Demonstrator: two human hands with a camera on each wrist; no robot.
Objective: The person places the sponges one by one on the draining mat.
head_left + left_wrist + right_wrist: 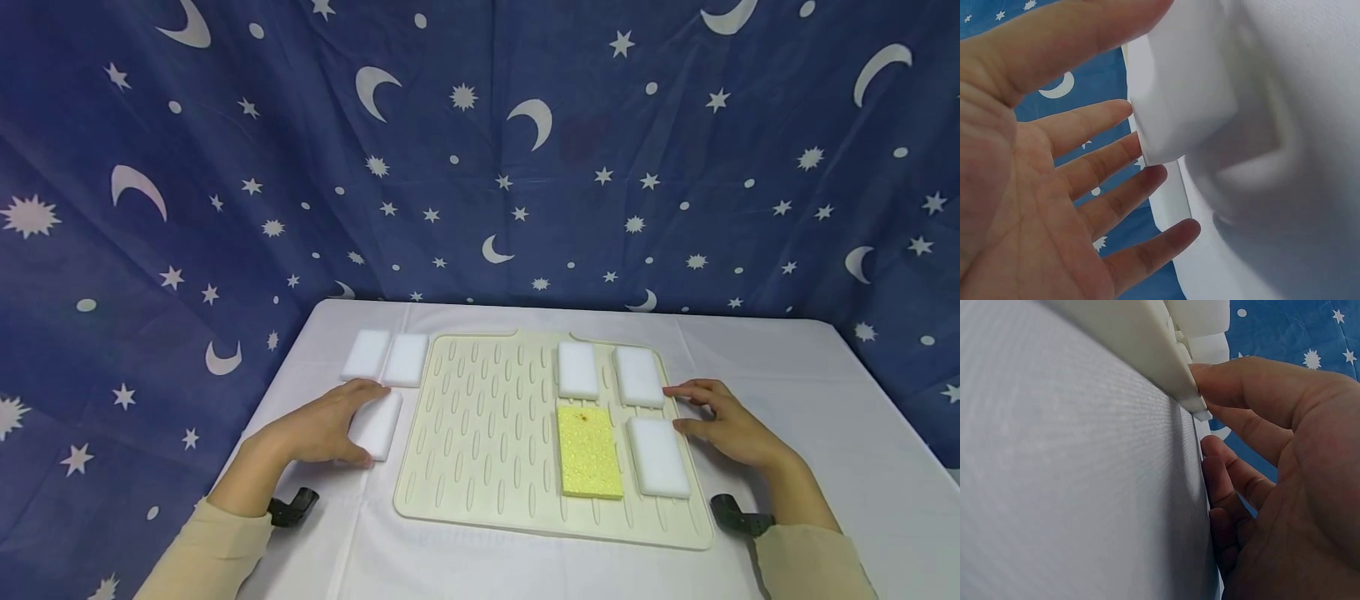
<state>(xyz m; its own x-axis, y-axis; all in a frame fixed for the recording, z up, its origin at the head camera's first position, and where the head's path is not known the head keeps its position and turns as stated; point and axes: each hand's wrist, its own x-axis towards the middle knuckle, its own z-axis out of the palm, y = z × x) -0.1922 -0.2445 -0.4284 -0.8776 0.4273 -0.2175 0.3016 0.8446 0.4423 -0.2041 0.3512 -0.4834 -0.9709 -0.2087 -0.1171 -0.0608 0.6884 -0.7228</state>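
My left hand holds a white melamine sponge left of the mat, thumb at its near end and fingers at its far end. In the left wrist view, this sponge casts a shadow on the cloth. My right hand rests at the right edge of a cream ridged drying mat, its thumb and a finger touching the rim. On the mat's right half lie a yellow sponge and white sponges at the back, back right and front right.
Two more white sponges, one on the far left and one beside it, lie on the white tablecloth behind my left hand. A dark blue curtain with moons and stars hangs behind the table.
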